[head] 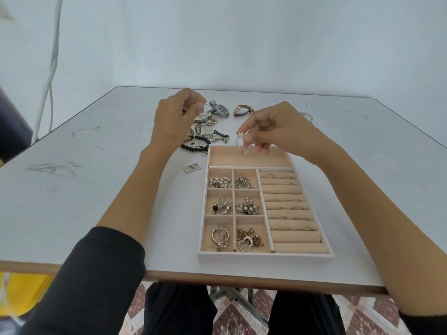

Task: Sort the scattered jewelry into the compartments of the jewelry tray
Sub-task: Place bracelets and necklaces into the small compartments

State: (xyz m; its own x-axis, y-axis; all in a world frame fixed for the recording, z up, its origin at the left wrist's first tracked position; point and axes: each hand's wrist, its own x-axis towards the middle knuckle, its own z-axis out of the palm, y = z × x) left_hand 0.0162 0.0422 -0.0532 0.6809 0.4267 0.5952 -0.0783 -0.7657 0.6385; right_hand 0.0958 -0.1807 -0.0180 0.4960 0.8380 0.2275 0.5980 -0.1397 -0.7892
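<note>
One scuffed grey-white tabletop [96, 189] carries everything. Its brown near edge runs just in front of the jewelry tray [266, 257], with patterned floor tiles [232, 317] below.

In the tray, the six small compartments on the left hold brooches and chains. The ring rolls [290, 213] on the right hold thin rings. The long compartment [251, 158] at the far end is where the right hand [273, 128] hovers. Its thumb and forefinger pinch a clear beaded bracelet [242, 145], which hangs over the far rim, and the other fingers are loosely curled.

Beyond the tray's far-left corner, the left hand [174, 117] is raised over the scattered pile [208, 131]. Its curled fingers pinch what looks like a thin silvery hoop [202, 108]. A black bead bracelet [197, 143] lies just beside that corner. Two watches [221, 110] lie farther back, near the tabletop's far edge.

Left of the tray, past a small card [191, 168], the tabletop is open to its edge. There is also bare surface to the tray's right. A pale wall [242, 44] rises behind, with a white cable [52, 64] hanging at far left.
</note>
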